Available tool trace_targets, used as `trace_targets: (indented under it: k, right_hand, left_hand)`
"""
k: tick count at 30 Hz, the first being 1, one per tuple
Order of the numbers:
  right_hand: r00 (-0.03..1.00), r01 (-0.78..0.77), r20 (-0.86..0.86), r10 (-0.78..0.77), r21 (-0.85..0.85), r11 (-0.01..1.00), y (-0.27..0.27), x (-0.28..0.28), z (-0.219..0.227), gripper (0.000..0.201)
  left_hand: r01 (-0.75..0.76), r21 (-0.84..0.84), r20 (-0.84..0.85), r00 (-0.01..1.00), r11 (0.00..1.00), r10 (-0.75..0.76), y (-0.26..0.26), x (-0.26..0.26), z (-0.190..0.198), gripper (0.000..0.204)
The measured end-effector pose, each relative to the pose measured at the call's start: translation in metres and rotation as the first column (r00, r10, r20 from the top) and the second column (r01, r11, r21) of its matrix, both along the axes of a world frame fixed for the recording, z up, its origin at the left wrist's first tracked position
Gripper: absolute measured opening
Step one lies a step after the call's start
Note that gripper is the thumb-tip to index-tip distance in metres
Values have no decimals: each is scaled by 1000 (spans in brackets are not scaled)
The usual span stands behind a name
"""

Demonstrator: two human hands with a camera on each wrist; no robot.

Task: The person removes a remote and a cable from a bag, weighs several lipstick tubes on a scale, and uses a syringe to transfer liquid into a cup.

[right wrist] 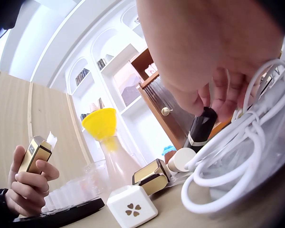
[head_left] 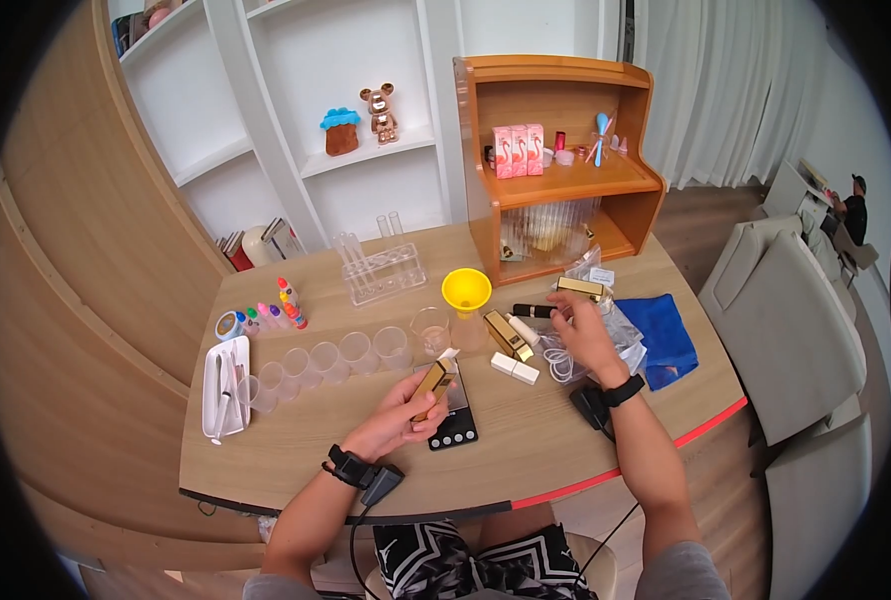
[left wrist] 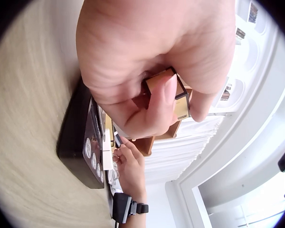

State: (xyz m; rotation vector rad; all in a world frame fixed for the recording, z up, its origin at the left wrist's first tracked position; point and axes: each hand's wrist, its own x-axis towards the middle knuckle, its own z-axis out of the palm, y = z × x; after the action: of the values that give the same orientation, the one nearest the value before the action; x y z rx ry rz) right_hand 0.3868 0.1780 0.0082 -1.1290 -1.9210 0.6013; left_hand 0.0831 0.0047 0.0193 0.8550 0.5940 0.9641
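Observation:
My left hand (head_left: 394, 418) grips a small gold box (head_left: 434, 384) with black edges, and a white piece sticks out of its top. It holds the box above a black digital scale (head_left: 454, 425). Over on the right, my right hand (head_left: 588, 338) pinches the end of a black lipstick tube (right wrist: 202, 127) with a pale band. Beside that tube lie another gold box (right wrist: 152, 176), a cream cylinder (right wrist: 182, 160) and a white box (right wrist: 132, 206) with a brown clover mark. A looped white cable (right wrist: 256, 161) lies below the right hand.
A yellow funnel (head_left: 467, 290) stands behind the scale. Several clear cups (head_left: 328, 362) line the left, near a white tray (head_left: 226, 385) and small coloured bottles (head_left: 288, 302). A test tube rack (head_left: 386, 274), wooden cabinet (head_left: 481, 215) and blue cloth (head_left: 658, 338) are farther out.

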Motion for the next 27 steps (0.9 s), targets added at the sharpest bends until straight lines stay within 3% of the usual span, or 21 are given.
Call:
trace_targets:
  k: [5,7,11,13,14,16,17,20,25,27]
  right_hand:
    - [996,28,-86,-28,-11,1000,4,3,4,22]
    - [974,-47,-226,24,-93,995,3,2,8,22]
    - [948,-112,-315,53,-174,978,7,7,11,22]
    - [846,-255,-522,114,-206,945,2,7,19,23]
    - [845,-259,-521,119,-206,943,-2,5,24,23]
    - [661,-481,-740,124,-292,827,-12,1,38,23]
    - [660,-486,-741,127,-291,824,-17,1,42,23]
    - [525,-734,-812,254,-282,617,-28,0,51,21]
    - [511,-792,-801,311,-298,533,-51,-17,56,20]
    - [567,-784,-731,381,-336,521,-54,-21,53,20]
  left_hand:
    - [-63,-34,-43,997,997,62,-5,3,8,46]
    - [-60,-32,-30,998,998,59,-4,3,8,40]
    - [-46,1,-13,999,999,46,-2,-1,2,37]
    - [-37,-15,-14,999,999,37,-2,-2,2,37]
    - [-42,-15,-13,999,999,42,-3,-1,4,37]
    - [-66,-31,-110,992,997,62,-5,2,11,42]
    - [-71,-31,-110,992,997,68,-4,2,9,42]
    - [-39,-26,-92,995,999,37,-1,1,4,48]
    - [47,-63,-175,983,997,-57,-3,7,18,50]
    - [67,-55,-186,980,996,-76,-3,7,12,51]
